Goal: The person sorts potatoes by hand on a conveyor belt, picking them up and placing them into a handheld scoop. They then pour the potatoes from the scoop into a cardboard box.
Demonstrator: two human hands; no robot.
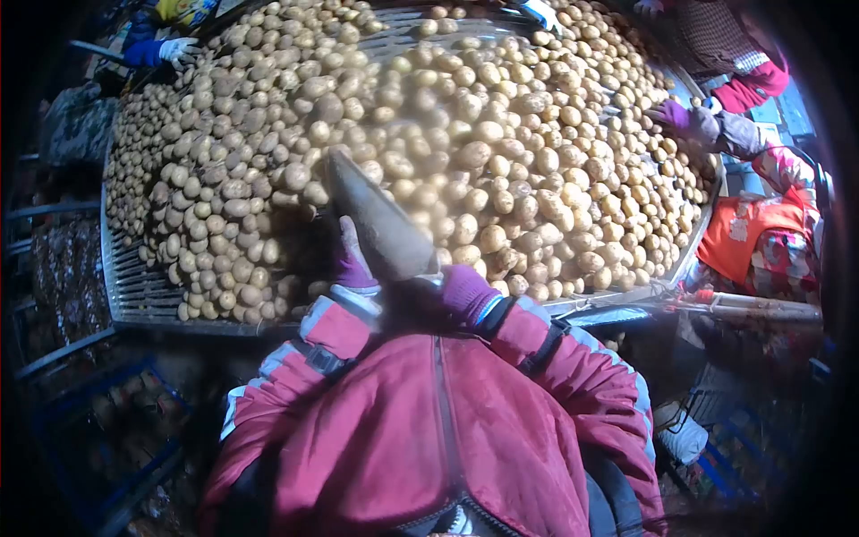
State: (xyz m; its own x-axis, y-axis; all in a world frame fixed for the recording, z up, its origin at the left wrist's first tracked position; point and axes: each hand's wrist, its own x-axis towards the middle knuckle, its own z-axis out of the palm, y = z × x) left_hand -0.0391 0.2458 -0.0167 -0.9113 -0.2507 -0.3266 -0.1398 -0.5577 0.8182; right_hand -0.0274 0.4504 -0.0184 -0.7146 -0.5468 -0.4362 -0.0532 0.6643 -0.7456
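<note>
A grey, flat, tapered scoop-like tool [380, 219] slants over the heap of potatoes [501, 161], its narrow end pointing away and to the left. My right hand [468, 294], in a purple knitted glove, is closed at the tool's wide near end. My left hand [354, 258], gloved alike, stands beside the tool's left edge with a finger stretched upward. Part of the left hand is in shadow. Potatoes lie all around the tool, and both wrists are over the near rim of the slatted sorting table [148, 291].
Co-workers reach over the edges: a white-gloved hand [179, 52] at the upper left, another [542, 13] at the top, and a purple-gloved hand [671, 115] on the right. Blue crates [107, 421] stand at lower left. A white sack [682, 434] lies at lower right.
</note>
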